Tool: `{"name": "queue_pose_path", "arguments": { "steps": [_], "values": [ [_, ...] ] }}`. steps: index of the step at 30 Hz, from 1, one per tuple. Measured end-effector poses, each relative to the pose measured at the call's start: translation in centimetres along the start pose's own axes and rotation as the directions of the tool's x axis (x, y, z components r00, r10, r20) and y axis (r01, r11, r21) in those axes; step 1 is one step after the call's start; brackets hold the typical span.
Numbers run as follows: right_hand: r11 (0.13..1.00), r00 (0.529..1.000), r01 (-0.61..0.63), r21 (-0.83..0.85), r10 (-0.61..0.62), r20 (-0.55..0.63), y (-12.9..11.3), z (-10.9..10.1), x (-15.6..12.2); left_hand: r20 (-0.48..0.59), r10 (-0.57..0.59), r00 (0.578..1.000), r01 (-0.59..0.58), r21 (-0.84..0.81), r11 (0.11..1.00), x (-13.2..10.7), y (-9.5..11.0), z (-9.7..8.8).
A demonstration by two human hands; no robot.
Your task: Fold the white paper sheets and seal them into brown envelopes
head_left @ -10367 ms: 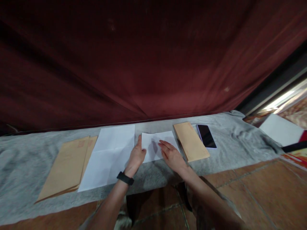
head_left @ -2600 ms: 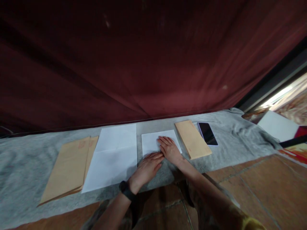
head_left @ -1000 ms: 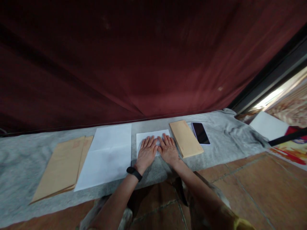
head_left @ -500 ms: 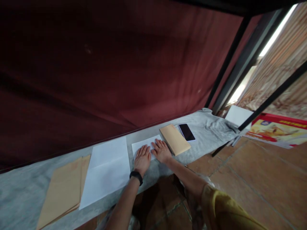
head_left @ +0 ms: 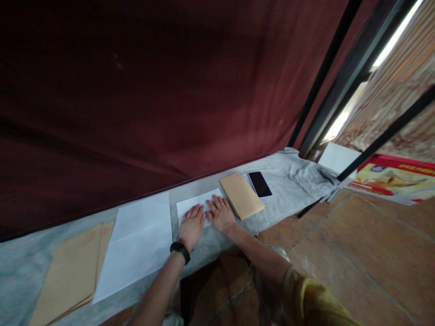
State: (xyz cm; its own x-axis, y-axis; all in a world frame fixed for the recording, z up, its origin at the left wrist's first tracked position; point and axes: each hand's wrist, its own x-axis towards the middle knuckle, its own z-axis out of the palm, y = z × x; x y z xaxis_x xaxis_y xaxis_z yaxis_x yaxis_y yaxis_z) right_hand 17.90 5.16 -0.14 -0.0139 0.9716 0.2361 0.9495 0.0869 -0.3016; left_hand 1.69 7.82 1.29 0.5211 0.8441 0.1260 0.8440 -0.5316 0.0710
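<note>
Both of my hands lie flat, fingers stretched out, side by side on a small folded white sheet (head_left: 190, 204) on the grey cloth (head_left: 292, 179). My left hand (head_left: 190, 225), with a black band at the wrist, covers the sheet's near left part. My right hand (head_left: 220, 213) presses its near right part. Just right of my right hand lies a brown envelope (head_left: 242, 201), and beyond it a dark phone (head_left: 260, 184), screen up.
A larger white sheet (head_left: 136, 242) lies left of my hands, then a stack of brown envelopes (head_left: 70, 274). A dark red curtain (head_left: 152, 90) hangs behind. Black poles (head_left: 380, 138), a white board (head_left: 338, 158) and a red and yellow printed box (head_left: 394, 179) are at right. Tiled floor (head_left: 356, 253) lies near me.
My left hand moved from the sheet's near edge onto the sheet, beside my right hand. Since then both hands stay flat on it while my view swings up and right.
</note>
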Motion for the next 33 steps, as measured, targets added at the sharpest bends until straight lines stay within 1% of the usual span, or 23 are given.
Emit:
{"name": "queue_pose_path", "arguments": {
  "steps": [4, 7, 11, 13, 16, 19, 22, 26, 33],
  "values": [
    [1.0, 1.0, -0.004, -0.006, 0.004, 0.016, -0.4, -0.1, -0.2, -0.003, -0.039, 0.999, 0.039, 0.003, 0.999, 0.4, 0.5, -0.7],
    [0.998, 0.998, -0.054, -0.018, 0.055, 0.037, -1.0, -0.4, -0.3, 0.005, -0.038, 0.999, 0.038, 0.015, 0.999, 0.7, 0.6, -1.0],
    [0.995, 0.992, -0.104, 0.007, 0.103, 0.07, -1.0, -1.0, 0.8, 0.016, -0.029, 0.999, 0.029, 0.023, 0.999, 1.2, 0.5, -1.1],
    [0.995, 0.995, -0.083, 0.057, 0.079, 0.068, -0.7, -1.0, 1.9, 0.026, -0.045, 0.999, 0.045, 0.016, 0.999, 1.5, 0.4, -0.8],
    [0.991, 0.998, 0.026, 0.135, -0.034, 0.057, -0.6, -0.3, 3.3, 0.052, -0.059, 0.997, 0.06, -0.016, 0.998, 1.8, 0.3, -0.2],
    [0.983, 0.992, 0.108, 0.147, -0.115, 0.042, -0.7, 0.7, 3.8, 0.052, -0.027, 0.998, 0.03, -0.061, 0.998, 1.9, -0.1, 0.6],
    [0.987, 0.992, 0.12, 0.106, -0.124, 0.029, -0.7, 1.3, 3.6, 0.032, -0.016, 0.999, 0.018, -0.081, 0.997, 1.9, -0.5, 1.1],
    [0.991, 0.992, 0.12, 0.055, -0.122, 0.018, -0.4, 1.4, 3.2, -0.006, -0.036, 0.999, 0.035, -0.08, 0.996, 1.9, -1.0, 1.5],
    [0.993, 0.994, 0.109, 0.036, -0.11, 0.018, -0.3, 1.6, 3.1, -0.042, -0.162, 0.986, 0.161, -0.022, 0.987, 1.6, -2.0, 1.1]
  ]
}}
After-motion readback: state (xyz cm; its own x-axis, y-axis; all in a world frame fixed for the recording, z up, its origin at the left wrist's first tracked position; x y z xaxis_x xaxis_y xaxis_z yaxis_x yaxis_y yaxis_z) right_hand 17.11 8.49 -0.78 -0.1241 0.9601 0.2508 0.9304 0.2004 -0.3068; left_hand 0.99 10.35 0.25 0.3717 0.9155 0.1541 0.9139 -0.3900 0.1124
